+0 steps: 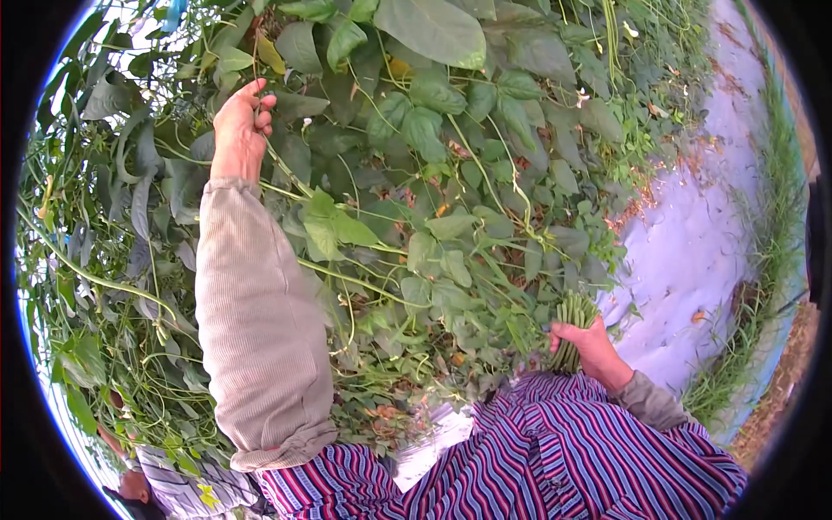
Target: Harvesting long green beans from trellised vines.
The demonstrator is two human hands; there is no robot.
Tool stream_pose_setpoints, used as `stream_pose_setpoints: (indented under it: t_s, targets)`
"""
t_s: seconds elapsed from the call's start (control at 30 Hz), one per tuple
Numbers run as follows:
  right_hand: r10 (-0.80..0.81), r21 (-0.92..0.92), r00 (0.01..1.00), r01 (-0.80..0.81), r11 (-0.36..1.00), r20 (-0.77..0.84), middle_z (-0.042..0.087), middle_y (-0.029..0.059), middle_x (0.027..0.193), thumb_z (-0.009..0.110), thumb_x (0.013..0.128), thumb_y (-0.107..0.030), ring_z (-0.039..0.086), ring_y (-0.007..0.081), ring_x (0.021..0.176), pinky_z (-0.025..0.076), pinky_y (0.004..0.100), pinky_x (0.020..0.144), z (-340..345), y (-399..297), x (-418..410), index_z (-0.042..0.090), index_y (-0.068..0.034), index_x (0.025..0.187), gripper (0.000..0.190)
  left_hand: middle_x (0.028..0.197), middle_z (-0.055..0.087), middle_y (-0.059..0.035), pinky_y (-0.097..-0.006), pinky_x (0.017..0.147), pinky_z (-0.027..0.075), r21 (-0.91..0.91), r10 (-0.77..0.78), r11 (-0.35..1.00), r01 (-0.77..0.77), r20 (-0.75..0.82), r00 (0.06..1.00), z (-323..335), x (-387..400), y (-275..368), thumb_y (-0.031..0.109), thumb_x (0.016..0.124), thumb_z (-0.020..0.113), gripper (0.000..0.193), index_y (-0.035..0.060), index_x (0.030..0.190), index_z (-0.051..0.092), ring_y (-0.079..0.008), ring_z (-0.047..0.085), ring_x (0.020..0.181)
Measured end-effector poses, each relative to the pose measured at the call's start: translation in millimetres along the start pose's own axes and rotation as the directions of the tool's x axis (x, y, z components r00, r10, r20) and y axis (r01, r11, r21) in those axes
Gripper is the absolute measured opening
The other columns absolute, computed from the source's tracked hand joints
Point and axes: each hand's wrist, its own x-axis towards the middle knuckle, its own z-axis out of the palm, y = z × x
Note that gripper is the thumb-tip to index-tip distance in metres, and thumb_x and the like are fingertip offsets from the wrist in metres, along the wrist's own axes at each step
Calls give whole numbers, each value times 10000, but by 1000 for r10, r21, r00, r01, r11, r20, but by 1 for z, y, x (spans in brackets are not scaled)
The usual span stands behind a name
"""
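My left hand point(242, 127) is raised at the upper left among the leaves of climbing bean plants point(422, 130). Its fingers are curled at a thin stem; whether they are closed on it I cannot tell. Low on the right, my right hand point(595, 351) grips a bundle of long green bean pods point(573, 328), whose ends point up and down past the fingers. Long thin pods point(611, 39) hang from the vines at the top right, and a long pod or stem point(97, 279) curves through the leaves at the far left.
Pale plastic sheeting point(682, 260) with dry leaves on it runs along the right, edged by grass point(773, 214). Another person point(188, 484) in a striped top is at the lower left behind the foliage. A blue strip point(174, 14) hangs at the top left.
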Motion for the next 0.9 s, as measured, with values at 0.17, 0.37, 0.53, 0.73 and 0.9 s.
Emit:
stream_pose_setpoints:
  t_s: [0.17, 0.37, 0.53, 0.73, 0.9]
  targets:
    - [0, -2, 1000, 0, 1000, -4, 572, 59, 737, 618, 786, -31, 572, 154, 590, 495, 297, 545, -1, -8, 13, 534, -22, 906, 147, 879, 654, -121, -234, 507, 388, -36, 1, 999, 6, 192, 981, 42, -69, -47, 51, 860, 458, 322, -4, 1177, 476, -126, 526, 532]
    - [-181, 16, 975, 181, 983, 128, 571, 55, 759, 629, 764, -11, 566, 149, 588, 470, 280, 531, 32, -36, 20, 520, -22, 892, 169, 927, 653, -128, -231, 623, 455, -36, -160, 981, 191, 410, 898, 83, -226, -121, 32, 880, 476, 300, -25, 1174, 500, -171, 637, 742]
    - [-207, 15, 965, 207, 978, 160, 584, 33, 791, 628, 773, 20, 563, 120, 605, 468, 256, 533, 57, -34, 23, 557, -2, 942, 185, 946, 645, -158, -319, 818, 494, -376, -270, 830, 412, 375, 887, 95, -295, -190, 27, 883, 499, 298, -35, 1175, 507, -241, 628, 902]
    - [-181, -108, 978, 192, 976, 104, 619, 0, 816, 677, 741, -14, 554, 62, 670, 462, 225, 555, 72, 2, 22, 611, 11, 968, 238, 1002, 625, -119, -247, 724, 494, -527, -304, 739, 420, 296, 906, 93, -328, -203, 35, 884, 520, 305, -30, 1182, 515, -136, 597, 845]
    - [-219, -263, 968, 243, 934, 119, 648, 0, 861, 705, 728, -32, 563, 53, 771, 486, 228, 672, 77, 32, 23, 620, 1, 968, 257, 1004, 623, -103, -228, 793, 453, -514, -283, 780, 357, 220, 934, 80, -342, -223, -10, 886, 502, 245, -37, 1121, 565, -93, 560, 871]
